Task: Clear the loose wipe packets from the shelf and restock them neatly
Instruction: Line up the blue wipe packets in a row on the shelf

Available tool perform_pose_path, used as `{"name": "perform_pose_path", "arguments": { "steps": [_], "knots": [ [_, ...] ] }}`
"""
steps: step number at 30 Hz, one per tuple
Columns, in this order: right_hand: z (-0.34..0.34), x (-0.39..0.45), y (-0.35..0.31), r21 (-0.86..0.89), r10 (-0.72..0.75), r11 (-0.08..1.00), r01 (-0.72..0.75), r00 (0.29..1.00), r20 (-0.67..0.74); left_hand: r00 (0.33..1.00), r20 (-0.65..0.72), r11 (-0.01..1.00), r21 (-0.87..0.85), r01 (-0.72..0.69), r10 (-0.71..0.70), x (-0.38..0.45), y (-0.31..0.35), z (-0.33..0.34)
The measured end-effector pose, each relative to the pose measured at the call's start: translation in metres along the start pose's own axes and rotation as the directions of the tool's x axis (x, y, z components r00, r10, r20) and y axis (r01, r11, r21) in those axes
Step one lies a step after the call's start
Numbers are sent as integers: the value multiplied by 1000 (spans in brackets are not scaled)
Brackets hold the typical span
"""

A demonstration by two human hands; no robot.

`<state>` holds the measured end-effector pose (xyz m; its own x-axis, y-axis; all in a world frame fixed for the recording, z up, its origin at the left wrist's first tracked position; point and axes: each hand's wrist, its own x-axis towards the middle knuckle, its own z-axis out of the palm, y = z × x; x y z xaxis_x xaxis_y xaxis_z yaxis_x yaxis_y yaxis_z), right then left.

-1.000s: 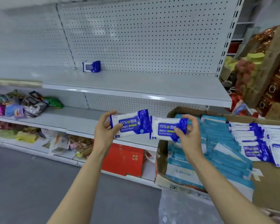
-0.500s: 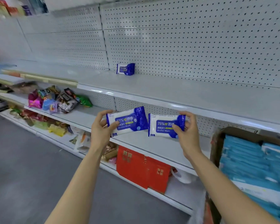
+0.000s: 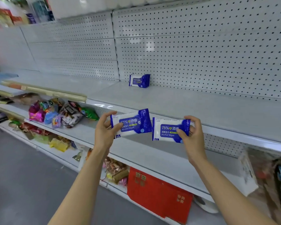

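Since the earlier frame both hands have carried their packets leftward along the shelf (image 3: 201,109), and the carton has slid almost out of view at right. Left hand (image 3: 104,133): fingers curled round the left end of the left packet (image 3: 133,124), tilted slightly. Right hand (image 3: 192,137): fingers pinching the right end of the right packet (image 3: 167,129). Both packets are in the air before the shelf edge, nearly touching. A third packet (image 3: 139,81) stands on the shelf against the pegboard (image 3: 201,54). Snack bags (image 3: 60,114) lie on the lower shelf.

White-and-blue wipe packets (image 3: 131,123); white shelf (image 3: 201,109), black-dotted white pegboard (image 3: 201,54); red box (image 3: 159,192); grey floor (image 3: 23,184).
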<state>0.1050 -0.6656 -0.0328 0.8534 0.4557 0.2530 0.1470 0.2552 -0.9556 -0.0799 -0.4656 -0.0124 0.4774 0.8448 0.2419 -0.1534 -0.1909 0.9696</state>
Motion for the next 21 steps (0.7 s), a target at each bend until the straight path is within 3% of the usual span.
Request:
{"name": "perform_pose_path", "arguments": {
  "steps": [10, 21],
  "knots": [
    [97, 49, 26, -11, -7, 1000, 5, 987, -162, 989, 146, 999, -33, 39, -34, 137, -23, -42],
    [148, 149, 46, -29, -101, 995, 97, 974, -201, 973, 231, 998, -56, 9, 4, 264, -57, -20]
  ]
}}
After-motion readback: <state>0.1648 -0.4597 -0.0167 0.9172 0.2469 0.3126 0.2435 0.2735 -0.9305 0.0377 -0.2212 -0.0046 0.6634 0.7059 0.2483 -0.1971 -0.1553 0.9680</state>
